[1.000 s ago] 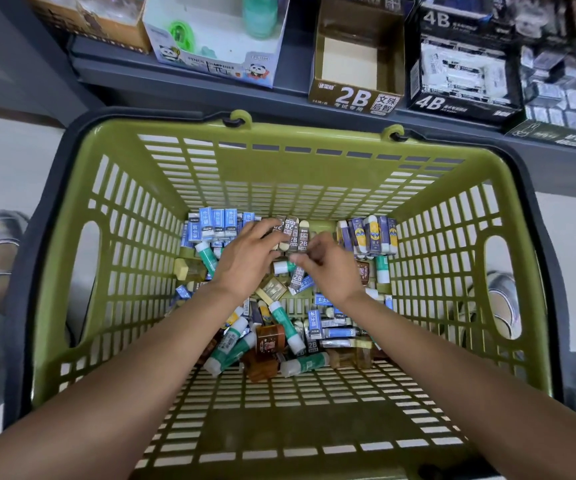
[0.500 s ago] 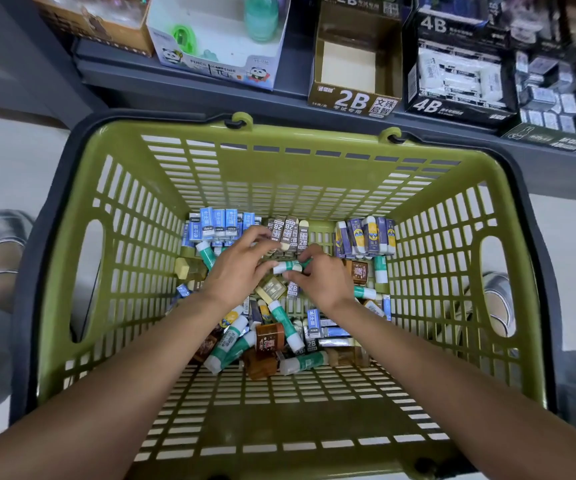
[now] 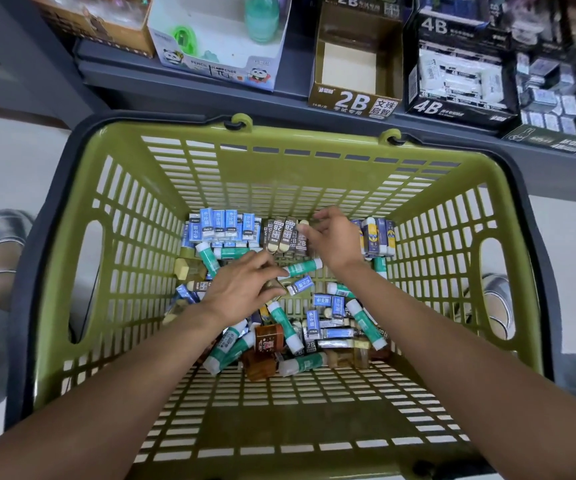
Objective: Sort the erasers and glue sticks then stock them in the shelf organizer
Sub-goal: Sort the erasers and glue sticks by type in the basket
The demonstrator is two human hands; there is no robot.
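The right hand is pinching a small pale-ended eraser between thumb and forefinger, at the right end of the brown 2B erasers that are standing in a row against the basket's far wall. How much of that eraser the fingers are covering is hard to tell. The left hand is lying palm-down on the loose pile at about 7 o'clock from the right hand, its fingers curled over something small beneath them (what it is, and whether it is truly gripped, cannot be told). Its fingertips are sitting just beside a green-and-white glue stick, a smooth cylinder with a white cap, lying on its side between the two hands.

At 9 o'clock from the brown row, blue-sleeved erasers are standing in their own row; at 3 o'clock, partly hidden by the right wrist, are dark-wrapped erasers with yellow markings. The jumbled heap of glue sticks, blue erasers and glossy brown blocks is lying toward 6 o'clock, many pieces overlapping.

The olive plastic basket has slotted lattice walls and a dark rim. Beyond it at 12 o'clock, a cardboard 2B display box is sitting on the grey shelf, its top cut off by the frame.
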